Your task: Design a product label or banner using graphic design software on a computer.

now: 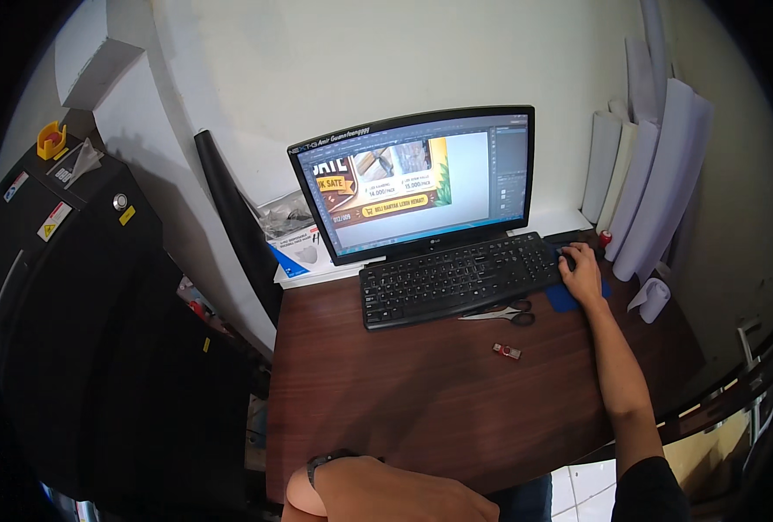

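Note:
My right hand (583,273) curls over a dark computer mouse (569,260), most of which it hides, on a blue mouse pad (562,298). Just left of it lies a black keyboard (460,277). Low in the view, at the near edge of the desk, my left hand (404,491) shows only its back, with a dark band (311,474) round the wrist; its fingers are out of sight. Behind the keyboard stands a monitor (456,187) with a colourful food advert in an editing window.
Scissors (517,317) and a red USB stick (507,351) lie on the brown desk (386,374). Paper rolls (656,183) lean at the right wall, beside a small roll (654,300). A large black machine (99,287) stands left, and a dark tube (230,209) leans nearby.

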Available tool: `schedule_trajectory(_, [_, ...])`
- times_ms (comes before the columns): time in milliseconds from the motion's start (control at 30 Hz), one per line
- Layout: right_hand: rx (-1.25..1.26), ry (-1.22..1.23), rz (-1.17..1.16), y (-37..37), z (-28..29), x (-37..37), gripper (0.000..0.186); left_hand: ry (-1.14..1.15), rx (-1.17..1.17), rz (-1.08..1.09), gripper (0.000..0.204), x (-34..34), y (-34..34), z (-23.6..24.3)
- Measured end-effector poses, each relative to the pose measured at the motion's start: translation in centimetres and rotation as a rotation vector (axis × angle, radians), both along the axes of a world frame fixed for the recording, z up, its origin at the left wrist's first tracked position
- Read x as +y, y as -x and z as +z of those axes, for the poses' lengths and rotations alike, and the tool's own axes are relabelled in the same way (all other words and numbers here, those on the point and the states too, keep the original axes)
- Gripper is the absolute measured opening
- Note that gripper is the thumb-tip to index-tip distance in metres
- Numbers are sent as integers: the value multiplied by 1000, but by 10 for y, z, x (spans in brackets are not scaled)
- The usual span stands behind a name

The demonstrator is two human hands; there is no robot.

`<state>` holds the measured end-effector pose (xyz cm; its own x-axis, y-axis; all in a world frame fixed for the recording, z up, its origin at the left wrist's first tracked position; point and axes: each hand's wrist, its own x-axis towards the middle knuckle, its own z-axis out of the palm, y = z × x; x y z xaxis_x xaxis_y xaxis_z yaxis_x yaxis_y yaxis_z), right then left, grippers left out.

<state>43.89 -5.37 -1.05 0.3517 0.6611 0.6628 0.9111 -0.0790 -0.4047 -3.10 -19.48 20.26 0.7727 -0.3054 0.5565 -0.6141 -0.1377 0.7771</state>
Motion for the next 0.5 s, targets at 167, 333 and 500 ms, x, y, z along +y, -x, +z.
schedule_trajectory(167, [1,3,-6,-1,3,-4,29,77,97,-62,22,1,-10,2])
schedule_trajectory(333, [-5,-9,-10,-4,2,-3,28,101,113,-134,16,0,-23,-5])
schedule_trajectory(500, [9,-8,-17,-2,2,0,27,179,6,-115,16,-5,-29,-11])
